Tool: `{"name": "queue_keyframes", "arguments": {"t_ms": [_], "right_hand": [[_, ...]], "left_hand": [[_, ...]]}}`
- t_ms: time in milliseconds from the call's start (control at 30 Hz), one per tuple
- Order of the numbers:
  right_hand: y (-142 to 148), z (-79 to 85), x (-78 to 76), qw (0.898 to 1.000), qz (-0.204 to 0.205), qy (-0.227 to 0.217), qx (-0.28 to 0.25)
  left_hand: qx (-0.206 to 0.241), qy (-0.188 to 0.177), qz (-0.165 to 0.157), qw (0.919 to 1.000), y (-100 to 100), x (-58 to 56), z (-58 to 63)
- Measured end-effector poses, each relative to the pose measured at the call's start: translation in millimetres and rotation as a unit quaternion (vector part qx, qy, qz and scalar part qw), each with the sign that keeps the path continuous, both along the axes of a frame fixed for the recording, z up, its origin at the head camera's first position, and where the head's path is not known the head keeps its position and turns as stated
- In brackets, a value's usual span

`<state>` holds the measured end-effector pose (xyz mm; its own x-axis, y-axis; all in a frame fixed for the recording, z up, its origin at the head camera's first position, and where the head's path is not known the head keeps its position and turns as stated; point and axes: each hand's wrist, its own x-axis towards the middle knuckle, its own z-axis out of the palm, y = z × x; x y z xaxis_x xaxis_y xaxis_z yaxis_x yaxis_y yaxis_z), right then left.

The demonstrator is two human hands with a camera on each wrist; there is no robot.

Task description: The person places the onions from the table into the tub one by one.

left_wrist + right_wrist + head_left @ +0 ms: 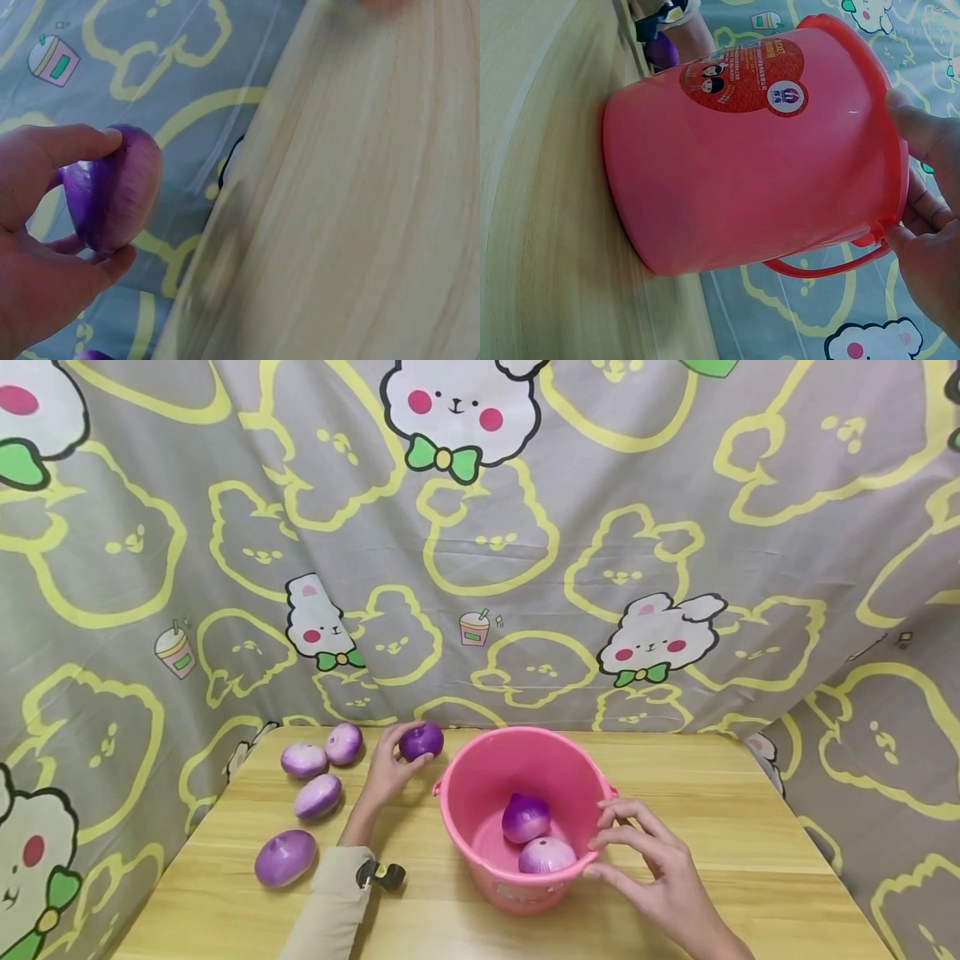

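Observation:
Between thumb and fingers, my left hand (392, 768) pinches a purple onion (422, 742) near the table's back edge, left of a pink bucket (480, 872). The left wrist view shows this onion (120, 191) close up, the thumb on top and fingertips below. On the bucket's right side, my right hand (660, 864) holds the rim with thumb and fingertips. Two onions lie inside the bucket, a darker purple onion (525, 818) and a paler onion (547, 856). In the right wrist view the bucket (742, 172) stands on the table, its handle hanging down one side.
Left of my left arm lie several more onions: a pale onion (303, 760), one beside it (344, 744), another onion (318, 797) and a larger purple onion (286, 858) nearer me. A patterned curtain (495, 560) borders the wooden table (720, 793) behind and at both sides.

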<state>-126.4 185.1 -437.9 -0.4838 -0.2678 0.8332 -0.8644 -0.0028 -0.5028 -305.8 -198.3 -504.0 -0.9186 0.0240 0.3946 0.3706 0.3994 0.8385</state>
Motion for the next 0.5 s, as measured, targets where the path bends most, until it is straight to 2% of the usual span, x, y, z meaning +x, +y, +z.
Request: {"name": "queue_keyframes", "arguments": {"t_ms": [200, 267, 367, 433, 500], "right_hand": [[0.6, -1.6, -1.0, 1.0, 0.007, 0.002, -0.002], [1.2, -3.7, -2.2, 1.0, 0.009, 0.003, -0.002], [1.8, -6.3, -3.9, 1.0, 0.009, 0.003, -0.003], [2.0, -7.6, -3.9, 1.0, 0.009, 0.003, -0.003], [2.1, -8.2, -3.2, 1.0, 0.006, 0.001, -0.001]], "left_hand": [[0.011, 0.002, 0.014, 0.9998, -3.1, 3.9, 2.4], [0.014, 0.0, 0.013, 0.9998, -1.6, 11.6, 13.0], [0.022, 0.001, 0.009, 0.9997, -3.4, 13.3, 14.5], [0.02, -0.004, 0.01, 0.9997, -5.5, 13.3, 14.1], [0.018, 0.0, 0.012, 0.9998, -9.9, 7.3, 4.2]]}}
